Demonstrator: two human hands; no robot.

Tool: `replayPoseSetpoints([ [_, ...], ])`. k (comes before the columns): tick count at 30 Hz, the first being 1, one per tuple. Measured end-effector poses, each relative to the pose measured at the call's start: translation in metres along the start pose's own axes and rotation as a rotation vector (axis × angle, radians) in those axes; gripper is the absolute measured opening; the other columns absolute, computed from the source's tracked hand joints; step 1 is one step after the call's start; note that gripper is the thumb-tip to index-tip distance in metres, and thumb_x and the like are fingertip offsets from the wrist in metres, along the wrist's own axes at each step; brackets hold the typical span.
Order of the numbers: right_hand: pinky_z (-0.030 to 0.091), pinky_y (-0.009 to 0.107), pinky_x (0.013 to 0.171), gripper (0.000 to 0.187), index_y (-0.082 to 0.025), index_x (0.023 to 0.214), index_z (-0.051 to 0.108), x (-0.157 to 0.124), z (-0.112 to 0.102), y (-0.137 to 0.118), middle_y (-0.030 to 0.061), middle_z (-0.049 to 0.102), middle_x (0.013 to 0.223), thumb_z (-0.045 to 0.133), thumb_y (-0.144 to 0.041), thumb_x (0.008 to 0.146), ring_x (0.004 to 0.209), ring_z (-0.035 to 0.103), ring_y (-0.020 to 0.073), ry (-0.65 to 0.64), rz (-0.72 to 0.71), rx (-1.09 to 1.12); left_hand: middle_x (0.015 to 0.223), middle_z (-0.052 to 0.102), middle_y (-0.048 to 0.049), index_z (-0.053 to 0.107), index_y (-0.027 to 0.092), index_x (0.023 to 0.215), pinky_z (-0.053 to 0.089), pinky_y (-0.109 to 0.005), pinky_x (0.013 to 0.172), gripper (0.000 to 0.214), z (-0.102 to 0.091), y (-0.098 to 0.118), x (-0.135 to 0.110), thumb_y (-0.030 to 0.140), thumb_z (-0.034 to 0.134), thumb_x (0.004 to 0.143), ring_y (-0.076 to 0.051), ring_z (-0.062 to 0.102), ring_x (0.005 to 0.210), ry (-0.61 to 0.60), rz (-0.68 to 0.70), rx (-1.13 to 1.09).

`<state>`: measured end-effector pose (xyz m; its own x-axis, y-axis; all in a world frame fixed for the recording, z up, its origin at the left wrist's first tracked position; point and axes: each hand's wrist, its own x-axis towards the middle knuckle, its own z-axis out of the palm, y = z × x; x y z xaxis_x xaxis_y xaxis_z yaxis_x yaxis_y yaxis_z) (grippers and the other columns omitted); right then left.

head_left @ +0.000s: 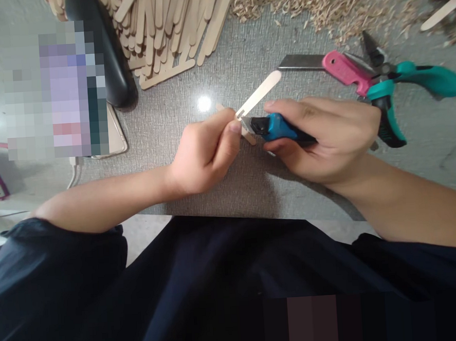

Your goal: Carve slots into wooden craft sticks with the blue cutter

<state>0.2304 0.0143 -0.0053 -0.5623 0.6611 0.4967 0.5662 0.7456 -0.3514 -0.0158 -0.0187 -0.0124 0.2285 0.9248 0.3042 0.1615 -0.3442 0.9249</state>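
Between the thumb and fingers of my left hand (209,151) is a pale wooden craft stick (261,92), slanting up to the right with a small notch cut near my thumb. My right hand (326,133) is closed around a blue and black utility knife (277,127). Its short blade meets the stick's edge right beside my left thumb. Beneath the two hands, another craft stick (249,137) lies on the table, mostly covered by my left hand. The rest of the held stick is hidden inside my left fist.
A heap of craft sticks (165,25) lies at the back, with wood shavings (318,5) to its right. Teal-handled pliers (419,76) and a pink folding knife (345,70), blade out, lie right. A black case (107,54) stands left, near a partly blurred phone (116,131).
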Motion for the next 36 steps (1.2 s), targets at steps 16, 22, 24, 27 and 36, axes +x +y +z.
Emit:
replayPoseSetpoints([
  [16, 0.055, 0.042, 0.074, 0.049, -0.026, 0.151, 0.080, -0.003, 0.001, 0.002, 0.0088, 0.086, 0.105, 0.075, -0.057, 0.114, 0.085, 0.080, 0.0270, 0.075, 0.001, -0.029, 0.069, 0.046, 0.0046, 0.043, 0.025, 0.086, 0.034, -0.032, 0.050, 0.050, 0.004, -0.005, 0.000, 0.057, 0.051, 0.124, -0.009, 0.045, 0.054, 0.066, 0.075, 0.026],
  [22, 0.054, 0.042, 0.069, 0.055, -0.027, 0.150, 0.079, -0.003, -0.001, -0.001, 0.0056, 0.083, 0.092, 0.065, -0.068, 0.116, 0.075, 0.076, 0.0253, 0.075, -0.014, -0.042, 0.066, 0.046, 0.0048, 0.044, 0.026, 0.088, 0.032, -0.032, 0.049, 0.050, 0.004, -0.004, 0.000, 0.060, 0.047, 0.124, -0.010, 0.044, 0.054, 0.084, 0.026, 0.007],
  [24, 0.055, 0.042, 0.069, 0.058, -0.027, 0.148, 0.079, -0.003, -0.003, -0.002, 0.0057, 0.083, 0.090, 0.053, -0.071, 0.120, 0.075, 0.077, 0.0249, 0.012, 0.018, -0.055, 0.066, 0.045, 0.0046, 0.044, 0.026, 0.087, 0.033, -0.033, 0.049, 0.052, 0.005, -0.003, 0.001, 0.062, 0.045, 0.124, -0.011, 0.043, 0.054, 0.078, 0.001, 0.012],
  [27, 0.055, 0.040, 0.066, 0.061, -0.024, 0.144, 0.081, -0.003, -0.006, -0.002, 0.0053, 0.081, 0.086, 0.050, -0.071, 0.121, 0.071, 0.076, 0.0234, -0.029, 0.023, -0.064, 0.065, 0.041, 0.0052, 0.042, 0.026, 0.086, 0.031, -0.032, 0.048, 0.052, 0.006, -0.003, 0.002, 0.062, 0.050, 0.123, -0.010, 0.041, 0.053, 0.086, 0.011, 0.004],
  [36, 0.063, 0.035, 0.077, 0.054, -0.035, 0.153, 0.078, -0.006, -0.008, 0.000, 0.0002, 0.078, 0.091, 0.054, -0.071, 0.121, 0.082, 0.081, 0.0210, -0.096, 0.107, -0.009, 0.066, 0.040, 0.0056, 0.044, 0.025, 0.086, 0.033, -0.029, 0.049, 0.058, 0.006, -0.004, -0.001, 0.072, 0.051, 0.120, -0.009, 0.044, 0.053, 0.083, -0.016, -0.033],
])
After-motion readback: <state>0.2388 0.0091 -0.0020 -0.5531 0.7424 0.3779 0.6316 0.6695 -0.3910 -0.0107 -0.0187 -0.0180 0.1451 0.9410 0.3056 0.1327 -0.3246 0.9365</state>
